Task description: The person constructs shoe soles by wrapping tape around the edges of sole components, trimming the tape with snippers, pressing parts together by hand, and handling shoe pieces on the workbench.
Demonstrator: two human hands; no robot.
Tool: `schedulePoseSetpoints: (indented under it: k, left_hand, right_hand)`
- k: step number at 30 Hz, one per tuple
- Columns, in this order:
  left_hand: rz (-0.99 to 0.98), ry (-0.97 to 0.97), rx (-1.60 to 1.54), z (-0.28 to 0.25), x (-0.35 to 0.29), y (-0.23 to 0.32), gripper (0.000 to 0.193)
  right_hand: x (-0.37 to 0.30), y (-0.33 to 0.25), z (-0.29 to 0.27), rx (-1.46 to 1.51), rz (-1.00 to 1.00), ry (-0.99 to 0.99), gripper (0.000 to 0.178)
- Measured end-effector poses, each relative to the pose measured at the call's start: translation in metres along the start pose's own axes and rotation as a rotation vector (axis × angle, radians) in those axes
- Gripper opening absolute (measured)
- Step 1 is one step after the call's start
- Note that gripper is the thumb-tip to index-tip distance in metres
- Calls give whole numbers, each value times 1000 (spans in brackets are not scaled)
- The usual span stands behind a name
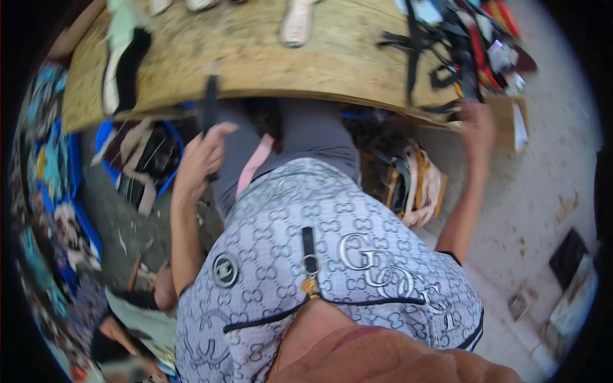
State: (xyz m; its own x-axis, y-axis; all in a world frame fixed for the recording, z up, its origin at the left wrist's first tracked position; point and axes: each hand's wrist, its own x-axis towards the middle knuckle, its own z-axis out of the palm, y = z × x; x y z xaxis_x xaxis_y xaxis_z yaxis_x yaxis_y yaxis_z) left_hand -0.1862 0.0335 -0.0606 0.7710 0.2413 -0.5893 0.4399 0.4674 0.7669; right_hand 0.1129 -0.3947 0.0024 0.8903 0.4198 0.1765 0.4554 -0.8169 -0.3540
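Hands [199, 158] [477, 127] — dark strip [210, 102] in left, seemingly

A counter [249, 70] stretches across the space before the seated worker, with long cut pieces [121, 73] at its left end, a sole-shaped piece [296, 25] near the middle and a heap of straps [469, 45] at the right. The left grip [203, 156] holds a strip [210, 105] before the near edge; the right grip [477, 124] is by the right corner, beside a box [507, 118]. Below, a filled tub [171, 182] sits left of the legs [319, 131], a bundle [418, 185] right. Behind, at left, is another person [143, 313].
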Motion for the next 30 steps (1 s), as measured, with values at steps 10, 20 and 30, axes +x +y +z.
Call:
schedulePoseSetpoints:
  k: [10, 20, 30]
  left_hand:
    - [306, -241, -294, 75, 18, 14, 37]
    - [582, -87, -64, 3, -2, 33, 63]
    - [501, 105, -443, 34, 13, 35, 13]
  right_hand:
    - [32, -232, 93, 1105, 39, -771, 26]
    - [13, -303, 136, 1437, 24, -949, 14]
    - [-5, -298, 133, 1078, -85, -552, 19]
